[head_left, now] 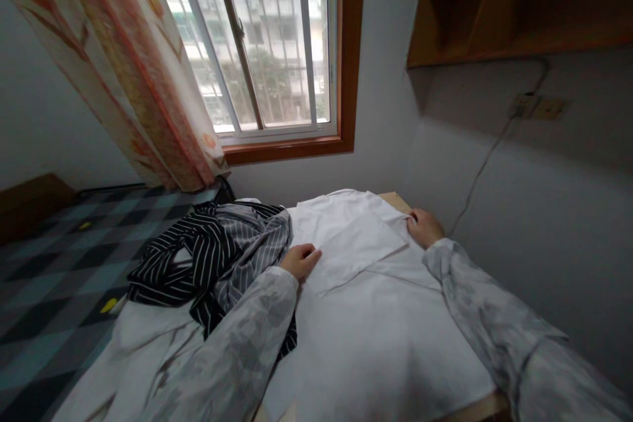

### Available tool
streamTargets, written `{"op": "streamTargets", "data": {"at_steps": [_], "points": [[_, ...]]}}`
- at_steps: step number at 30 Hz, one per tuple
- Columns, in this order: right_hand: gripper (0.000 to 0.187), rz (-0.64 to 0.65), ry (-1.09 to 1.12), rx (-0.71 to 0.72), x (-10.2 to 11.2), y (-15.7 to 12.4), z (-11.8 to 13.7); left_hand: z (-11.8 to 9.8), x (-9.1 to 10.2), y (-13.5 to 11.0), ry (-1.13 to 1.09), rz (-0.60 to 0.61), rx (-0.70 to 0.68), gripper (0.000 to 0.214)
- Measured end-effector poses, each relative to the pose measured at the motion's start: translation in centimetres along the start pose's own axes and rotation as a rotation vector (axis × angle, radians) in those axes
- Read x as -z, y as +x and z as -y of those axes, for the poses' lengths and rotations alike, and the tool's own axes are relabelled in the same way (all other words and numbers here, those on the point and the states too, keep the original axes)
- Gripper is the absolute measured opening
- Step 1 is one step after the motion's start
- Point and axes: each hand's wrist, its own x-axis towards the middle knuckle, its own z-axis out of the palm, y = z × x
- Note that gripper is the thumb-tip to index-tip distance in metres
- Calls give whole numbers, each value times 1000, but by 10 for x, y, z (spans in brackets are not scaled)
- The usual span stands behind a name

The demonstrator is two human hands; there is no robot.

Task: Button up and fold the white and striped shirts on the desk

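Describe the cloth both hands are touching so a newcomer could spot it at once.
Start at the window and drop to the wooden-edged table below it. At its far end lies the white garment, its folded flap between the left hand and the right hand. Unlike the striped clothes heaped to its left, it is plain white and flat.

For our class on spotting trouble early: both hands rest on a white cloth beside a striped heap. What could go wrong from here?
The right hand rests near the table edge, so the white cloth could slip off there. The striped heap lies against the cloth by the left hand and might get dragged or caught in a fold.
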Motion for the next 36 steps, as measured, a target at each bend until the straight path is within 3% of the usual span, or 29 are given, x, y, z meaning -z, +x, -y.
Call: {"op": "streamTargets", "data": {"at_steps": [3, 7, 9, 13, 15, 19, 24, 29, 33, 36], "points": [[16, -42, 54, -223, 2, 9, -21, -1, 1, 0, 11, 14, -19, 46], [24, -70, 48, -249, 7, 10, -37, -5, 3, 1, 60, 25, -18, 46], [40, -61, 68, -112, 7, 4, -38, -7, 5, 2, 101, 31, -18, 46], [70, 69, 131, 293, 4, -6, -37, -7, 7, 5, 164, 50, -23, 46], [65, 109, 155, 289, 4, -4, -36, -6, 7, 5, 175, 59, -19, 45], [48, 141, 99, 109, 6, 9, -28, -5, 5, 2, 171, 51, -32, 44], [33, 38, -139, -37, 6, 11, -11, -5, 2, -2, 196, 30, -34, 42], [32, -30, -297, -61, 4, 5, -10, -2, 0, -4, 219, 15, -23, 39], [34, 2, -316, -106, 0, 8, -13, -1, 1, -5, 257, 18, -34, 39], [38, -12, -275, 22, -2, 13, -11, -5, 4, -3, 292, 57, -24, 37]]}}
